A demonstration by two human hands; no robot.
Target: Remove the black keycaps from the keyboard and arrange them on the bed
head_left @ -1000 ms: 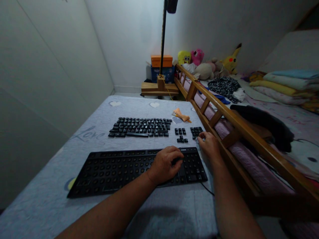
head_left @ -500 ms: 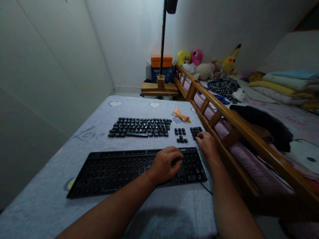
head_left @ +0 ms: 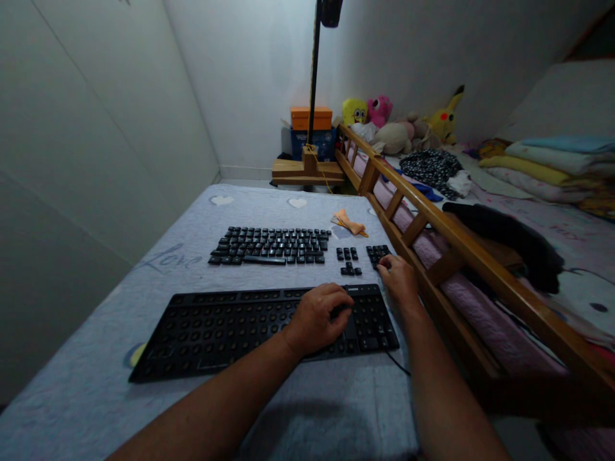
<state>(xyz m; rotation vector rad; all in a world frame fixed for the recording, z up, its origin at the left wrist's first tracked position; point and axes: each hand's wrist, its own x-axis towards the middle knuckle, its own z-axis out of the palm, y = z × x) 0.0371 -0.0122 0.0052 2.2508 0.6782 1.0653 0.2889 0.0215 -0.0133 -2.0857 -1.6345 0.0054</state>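
A black keyboard base (head_left: 216,330) lies across the cloth, most of its keycaps off, with a few caps at its lower right. My left hand (head_left: 321,317) rests over its right part, thumb and fingers curled together; whatever may be between them is too small to make out. Behind the base, loose black keycaps (head_left: 273,243) lie in rows, with a smaller cluster (head_left: 346,254) to their right. My right hand (head_left: 398,275) is at the number-pad keycaps (head_left: 377,251), its fingertips pinched at their near edge and partly hiding them.
An orange cloth piece (head_left: 350,223) lies behind the keycaps. A wooden bed rail (head_left: 418,205) runs close along the right side of the covered table (head_left: 158,269). A cable (head_left: 398,365) leaves the keyboard's near right edge. A stand and boxes are at the back.
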